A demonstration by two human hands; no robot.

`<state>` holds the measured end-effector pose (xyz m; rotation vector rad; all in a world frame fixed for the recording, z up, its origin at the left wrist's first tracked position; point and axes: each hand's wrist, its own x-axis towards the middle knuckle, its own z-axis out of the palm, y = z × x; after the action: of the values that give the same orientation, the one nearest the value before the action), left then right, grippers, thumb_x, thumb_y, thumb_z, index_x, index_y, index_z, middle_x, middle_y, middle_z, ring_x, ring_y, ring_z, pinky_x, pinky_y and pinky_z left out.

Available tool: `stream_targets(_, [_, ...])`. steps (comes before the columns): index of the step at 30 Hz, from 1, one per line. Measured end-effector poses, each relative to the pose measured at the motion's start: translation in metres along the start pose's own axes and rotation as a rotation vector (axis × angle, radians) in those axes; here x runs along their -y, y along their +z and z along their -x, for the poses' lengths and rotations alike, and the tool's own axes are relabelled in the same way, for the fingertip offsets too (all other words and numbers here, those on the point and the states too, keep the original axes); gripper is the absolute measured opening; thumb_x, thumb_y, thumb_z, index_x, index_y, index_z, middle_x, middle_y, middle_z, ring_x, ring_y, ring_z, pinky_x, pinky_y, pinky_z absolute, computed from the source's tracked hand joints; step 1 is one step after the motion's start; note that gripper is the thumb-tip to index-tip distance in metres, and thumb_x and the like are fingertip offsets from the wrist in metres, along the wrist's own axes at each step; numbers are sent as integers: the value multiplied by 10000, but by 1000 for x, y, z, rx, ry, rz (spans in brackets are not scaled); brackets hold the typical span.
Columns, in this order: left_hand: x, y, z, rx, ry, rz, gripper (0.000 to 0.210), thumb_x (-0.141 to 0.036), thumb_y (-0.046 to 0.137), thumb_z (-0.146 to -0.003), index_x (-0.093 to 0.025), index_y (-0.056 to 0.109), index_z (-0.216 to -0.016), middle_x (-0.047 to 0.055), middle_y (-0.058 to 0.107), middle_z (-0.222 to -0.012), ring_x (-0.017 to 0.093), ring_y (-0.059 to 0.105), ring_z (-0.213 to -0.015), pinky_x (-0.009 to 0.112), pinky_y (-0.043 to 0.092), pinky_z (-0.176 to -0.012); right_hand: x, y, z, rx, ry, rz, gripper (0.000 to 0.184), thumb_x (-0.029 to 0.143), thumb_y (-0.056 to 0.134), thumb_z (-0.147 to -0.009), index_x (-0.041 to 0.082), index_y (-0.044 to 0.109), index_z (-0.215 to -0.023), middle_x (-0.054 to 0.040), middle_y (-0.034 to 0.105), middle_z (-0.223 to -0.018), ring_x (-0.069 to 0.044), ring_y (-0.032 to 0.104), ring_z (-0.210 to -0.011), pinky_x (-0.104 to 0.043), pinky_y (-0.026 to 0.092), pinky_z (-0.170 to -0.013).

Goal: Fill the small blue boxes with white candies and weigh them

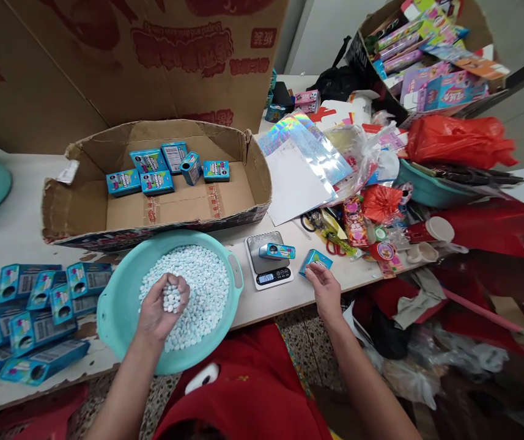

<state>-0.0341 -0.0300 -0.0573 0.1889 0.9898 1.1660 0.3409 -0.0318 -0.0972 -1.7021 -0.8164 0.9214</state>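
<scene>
My left hand [163, 308] is cupped around a small heap of white candies [171, 299] above the turquoise basin [236, 272], which is full of the same candies [206, 287]. At the table's front edge my right hand [324, 292] has its fingers on the near side of a small blue candy box [320, 259]. Between the hands is a digital scale [268, 267] with a lit display. Another blue candy box [280, 251] lies on its plate, sticking out to the right.
An open cardboard box [188, 211] behind the basin contains several blue boxes. More blue boxes with round holes [41, 327] lie at the left. Scissors [335, 247], packets and a red bag [461, 143] clutter the right side.
</scene>
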Motion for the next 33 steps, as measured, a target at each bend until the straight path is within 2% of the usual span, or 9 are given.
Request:
stream_targets(3, [-3, 2, -3, -39, 12, -164, 261, -388, 663, -743, -167, 527, -768, -6, 508, -685, 99, 499, -547, 190, 402, -415, 3, 5, -4, 14, -17, -14, 425, 441, 753, -664, 176, 638, -975, -85, 674, -1006, -228, 629, -963, -456, 455, -951])
stream_targets(6, [-2, 2, -8, -151, -55, -371, 301, -384, 706, -705, -142, 547, -786, -17, 484, -656, 56, 420, -470, 143, 286, -346, 6, 10, -9, 58, -36, -10, 406, 436, 738, -688, 181, 636, -987, -87, 674, -1018, -229, 629, -975, -449, 466, -939])
stream_targets(11, [1, 1, -9, -43, 0, -319, 287, -434, 635, -754, -182, 513, -819, -21, 463, -668, 74, 424, -507, 155, 300, -380, 9, 13, -16, 100, -73, 24, 397, 440, 688, -740, 173, 615, -1026, -109, 647, -1077, -237, 608, -1011, -464, 446, -955])
stream_targets(17, [18, -15, -9, -145, 124, -1509, 222, -345, 539, -797, -256, 634, -978, 60, 588, -1077, 259, 539, -975, 349, 491, -721, 15, 21, -22, 244, -165, 102, 591, 408, 735, -684, 237, 529, -1211, -117, 517, -1279, -263, 530, -1125, -439, 489, -902])
stream_targets(20, [21, -15, -4, -122, 219, -1830, 335, -317, 485, -839, -298, 586, -1159, 60, 496, -1281, 298, 471, -1135, 416, 469, -841, 19, 35, -28, 337, -255, 207, 625, 372, 763, -645, 257, 533, -1214, -95, 509, -1278, -265, 508, -1137, -425, 484, -904])
stream_targets(24, [18, -3, -3, -106, 406, -1889, 331, -287, 458, -874, -236, 556, -1187, 93, 490, -1293, 291, 465, -1162, 426, 444, -925, 29, 48, -36, 337, -218, 194, 403, 372, 713, -696, 215, 581, -1043, -62, 628, -1000, -233, 600, -906, -418, 494, -850])
stream_targets(28, [10, 31, 5, -23, 719, -1667, 418, -305, 483, -883, -232, 432, -1292, 102, 486, -1302, 257, 432, -1226, 425, 394, -1011, 64, 48, -17, 254, -320, 194, 387, 386, 714, -706, 219, 579, -1029, -58, 630, -989, -231, 605, -880, -398, 500, -834])
stream_targets(31, [4, 71, 26, 193, 882, -1541, 627, -335, 575, -836, -245, 289, -1387, 134, 389, -1393, 275, 361, -1295, 464, 365, -1040, 95, 54, 21, 398, -445, 273, 353, 371, 712, -730, 258, 613, -1050, -60, 638, -1043, -252, 599, -959, -405, 493, -869])
stream_targets(33, [0, 93, 39, 402, 859, -1546, 602, -314, 579, -835, -271, 321, -1377, 124, 464, -1321, 263, 452, -1217, 427, 437, -967, 106, 59, 44, 581, -479, 290, 368, 370, 738, -705, 294, 629, -1049, -55, 653, -1038, -265, 611, -956, -420, 504, -862])
